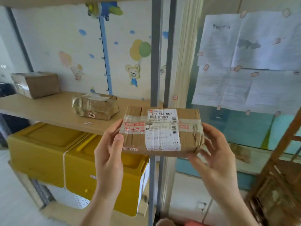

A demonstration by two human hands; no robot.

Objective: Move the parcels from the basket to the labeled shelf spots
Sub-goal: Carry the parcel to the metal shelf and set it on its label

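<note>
Both hands, left hand (108,154) and right hand (216,158), clamp a flat rectangular brown cardboard parcel (160,130) with glossy tape and white labels, held before the pale wooden shelf board (53,110).

A yellow crate (78,162) sits at eight o'clock; taped paper sheets (249,62) hang at two o'clock beside cartoon wall stickers (135,62).

Taped brown parcel (160,131), white labels up, held before shelf (53,110).

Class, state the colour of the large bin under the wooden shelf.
Yellow; the bin shows best in the head view.
</note>
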